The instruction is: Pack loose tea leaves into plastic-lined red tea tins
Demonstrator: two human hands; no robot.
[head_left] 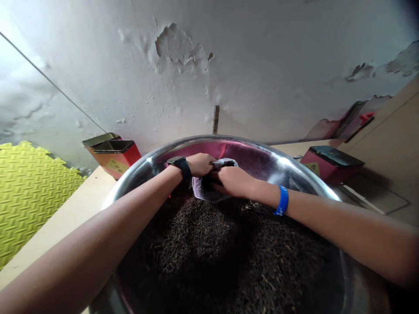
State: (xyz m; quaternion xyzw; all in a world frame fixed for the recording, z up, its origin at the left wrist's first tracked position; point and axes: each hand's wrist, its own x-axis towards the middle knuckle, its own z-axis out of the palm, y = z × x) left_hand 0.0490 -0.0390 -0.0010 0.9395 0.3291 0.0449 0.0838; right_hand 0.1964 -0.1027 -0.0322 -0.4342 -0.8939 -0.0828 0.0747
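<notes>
A large shiny metal basin [209, 138] holds a wide heap of dark, dry, twisted leaves [203, 231] that look like loose tea. Over the far part of the heap, a thin whitish see-through plastic bag [211, 196] has its mouth spread, with dark stuff inside. My left hand [201, 165], with a dark watch on the wrist, is closed on the bag's far left rim. From the right, my right hand [237, 181] reaches into the mouth of the bag. Its fingers are curled and partly hidden inside, so what they hold is unclear.
Two red tins [114, 157] with dark tops stand left of the basin. Another red tin [334, 163] is on the right. A yellow foam mat [29, 196] lies at the left. Behind the basin rises a peeling wall [262, 78], with a narrow metal strip [216, 120] against it.
</notes>
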